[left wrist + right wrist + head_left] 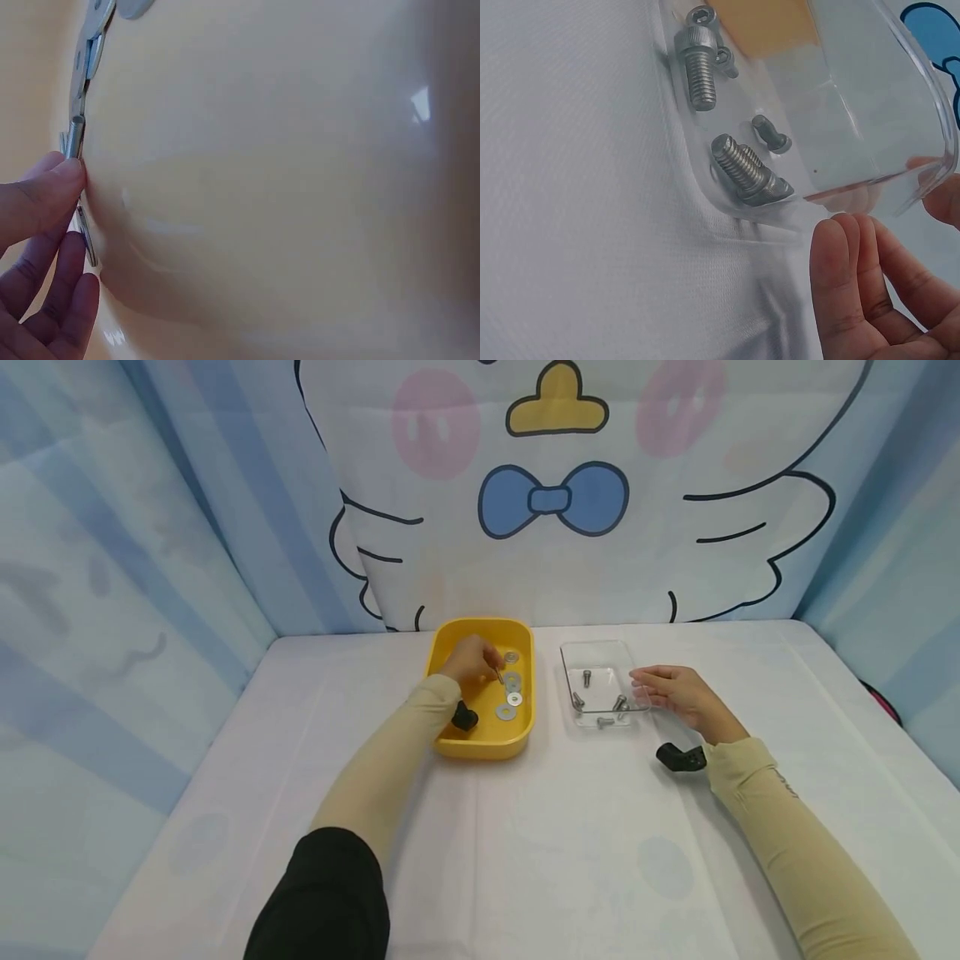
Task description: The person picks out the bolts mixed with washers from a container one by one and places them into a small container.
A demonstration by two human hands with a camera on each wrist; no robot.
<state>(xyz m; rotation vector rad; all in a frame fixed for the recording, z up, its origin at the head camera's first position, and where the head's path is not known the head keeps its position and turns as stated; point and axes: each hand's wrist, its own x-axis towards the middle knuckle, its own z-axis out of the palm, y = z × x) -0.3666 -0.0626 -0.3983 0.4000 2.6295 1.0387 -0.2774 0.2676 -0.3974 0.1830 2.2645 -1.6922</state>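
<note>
A yellow tray (448,745) holds several flat washers (513,698). My left hand (491,667) reaches into it and pinches a small metal bolt (499,676) between thumb and fingers. In the left wrist view the bolt (75,136) stands against the tray's wall, just below the washers (93,34). To the right, a clear plastic tray (572,653) contains several bolts (587,677). My right hand (643,687) lies at its right edge with relaxed fingers. The fingertips (840,255) touch the clear tray's rim (930,97) near the bolts (697,64).
Both trays stand on a white cloth-covered table (555,835). Printed fabric walls (150,568) close it in on the left, back and right. Black wrist cameras (681,757) sit under both forearms.
</note>
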